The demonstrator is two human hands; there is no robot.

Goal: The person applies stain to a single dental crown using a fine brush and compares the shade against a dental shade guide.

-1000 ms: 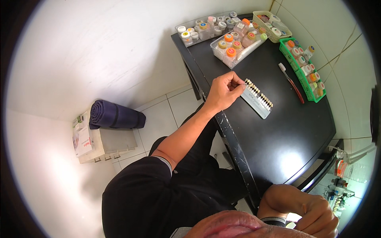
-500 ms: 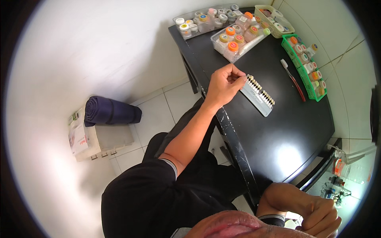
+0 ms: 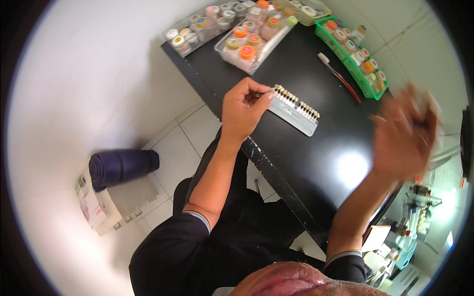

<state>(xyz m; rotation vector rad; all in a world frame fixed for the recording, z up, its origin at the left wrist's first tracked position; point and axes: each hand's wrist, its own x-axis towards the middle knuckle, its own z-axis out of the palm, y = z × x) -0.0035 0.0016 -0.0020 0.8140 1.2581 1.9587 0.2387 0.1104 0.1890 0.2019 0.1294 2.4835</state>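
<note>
My left hand (image 3: 241, 109) pinches the near left end of a dental shade guide (image 3: 292, 118) between thumb and fingers. The guide is a flat grey holder with a row of tooth-coloured tabs, and a gap shows in the row. It lies at a slant over the black table (image 3: 291, 165). My right hand (image 3: 406, 130) is raised over the table's right side, smeared by motion. Whether it holds anything cannot be made out. A red-handled toothbrush (image 3: 340, 78) with a white head lies between the guide and a green basket (image 3: 344, 58).
Small jars with orange, white and yellow lids fill the green basket, a clear tray (image 3: 231, 63) and another clear tray (image 3: 174, 48) at the back. A cream basket (image 3: 320, 18) stands behind them. On the floor at left, a rolled navy mat (image 3: 126, 167) rests on a pale box.
My right hand has swung up from the lower right to above the table's right side. My left hand keeps its pinch on the shade guide. The whole view has shifted.
</note>
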